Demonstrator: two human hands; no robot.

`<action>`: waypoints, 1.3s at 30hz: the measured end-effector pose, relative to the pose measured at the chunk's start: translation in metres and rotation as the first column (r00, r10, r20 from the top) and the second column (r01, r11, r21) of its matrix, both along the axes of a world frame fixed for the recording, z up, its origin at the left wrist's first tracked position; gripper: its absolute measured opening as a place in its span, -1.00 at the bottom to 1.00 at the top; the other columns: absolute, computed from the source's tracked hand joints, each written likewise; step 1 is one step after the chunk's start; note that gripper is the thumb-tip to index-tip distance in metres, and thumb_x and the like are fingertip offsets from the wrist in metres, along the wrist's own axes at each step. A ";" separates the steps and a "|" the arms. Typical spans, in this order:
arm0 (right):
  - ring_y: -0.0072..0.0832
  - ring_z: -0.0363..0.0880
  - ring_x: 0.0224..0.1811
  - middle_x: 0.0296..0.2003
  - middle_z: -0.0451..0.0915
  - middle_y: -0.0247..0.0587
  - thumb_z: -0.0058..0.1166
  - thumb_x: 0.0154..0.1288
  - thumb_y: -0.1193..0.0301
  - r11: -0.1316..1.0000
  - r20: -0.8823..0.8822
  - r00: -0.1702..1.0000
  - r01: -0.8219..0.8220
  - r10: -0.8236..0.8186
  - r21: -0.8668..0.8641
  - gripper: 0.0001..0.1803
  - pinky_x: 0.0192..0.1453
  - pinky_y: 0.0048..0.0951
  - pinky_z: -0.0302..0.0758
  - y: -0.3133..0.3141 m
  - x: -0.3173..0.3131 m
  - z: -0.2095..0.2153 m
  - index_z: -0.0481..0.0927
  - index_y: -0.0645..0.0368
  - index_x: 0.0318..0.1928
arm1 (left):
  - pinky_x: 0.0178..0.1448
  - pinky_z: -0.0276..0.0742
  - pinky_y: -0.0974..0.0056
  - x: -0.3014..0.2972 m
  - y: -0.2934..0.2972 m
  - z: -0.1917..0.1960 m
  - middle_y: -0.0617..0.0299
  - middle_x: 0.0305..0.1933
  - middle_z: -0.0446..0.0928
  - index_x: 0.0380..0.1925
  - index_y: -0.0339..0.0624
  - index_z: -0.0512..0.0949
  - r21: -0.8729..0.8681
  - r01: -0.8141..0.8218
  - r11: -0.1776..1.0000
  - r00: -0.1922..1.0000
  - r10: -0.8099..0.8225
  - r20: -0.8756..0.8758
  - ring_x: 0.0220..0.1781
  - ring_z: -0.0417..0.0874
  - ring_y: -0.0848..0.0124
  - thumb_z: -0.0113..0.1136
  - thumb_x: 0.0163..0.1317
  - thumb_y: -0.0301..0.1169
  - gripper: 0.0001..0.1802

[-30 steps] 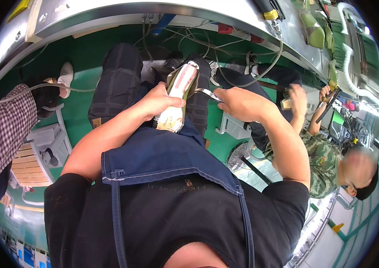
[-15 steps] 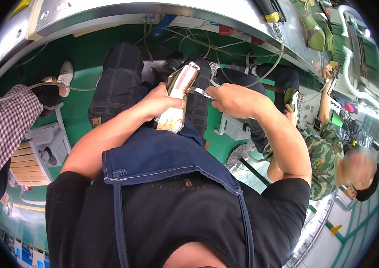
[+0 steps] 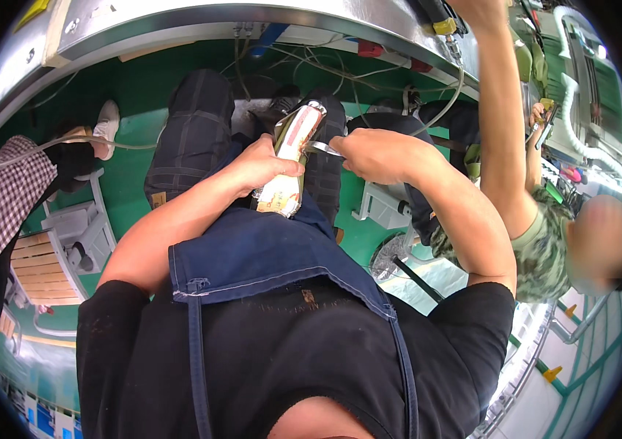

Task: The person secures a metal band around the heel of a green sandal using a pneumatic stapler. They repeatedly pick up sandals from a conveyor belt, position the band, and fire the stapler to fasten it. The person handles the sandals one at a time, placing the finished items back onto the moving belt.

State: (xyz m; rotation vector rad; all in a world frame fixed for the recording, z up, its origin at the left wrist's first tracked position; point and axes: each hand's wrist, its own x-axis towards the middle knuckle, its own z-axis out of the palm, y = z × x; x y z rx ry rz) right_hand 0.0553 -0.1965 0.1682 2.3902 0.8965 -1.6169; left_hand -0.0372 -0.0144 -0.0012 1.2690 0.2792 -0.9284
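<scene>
While left hand (image 3: 263, 167) clamps a pale wrapped packet (image 3: 290, 157), right hand (image 3: 373, 154), at 3 o'clock, pinches a metal blade (image 3: 323, 149).

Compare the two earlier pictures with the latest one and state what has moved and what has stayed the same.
The co-worker's arm on the right has risen from low beside the machine to stretched up towards the metal bench edge. The left hand still grips the cream-and-red packet, and the right hand still holds the thin metal tool against its upper end. Neither has visibly shifted.
</scene>
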 end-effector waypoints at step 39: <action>0.22 0.65 -0.12 -0.13 0.63 0.25 -0.02 0.47 0.54 0.657 0.289 0.676 0.379 -0.677 0.651 -0.13 -0.01 0.14 0.57 -0.030 -0.112 -0.101 -0.08 -0.10 0.66 | 0.08 0.62 0.11 0.038 0.004 0.020 -0.12 -0.10 0.75 -0.01 -0.47 0.68 0.308 0.404 0.862 0.870 -0.466 0.164 -0.07 0.79 0.20 0.23 0.46 -0.05 -0.44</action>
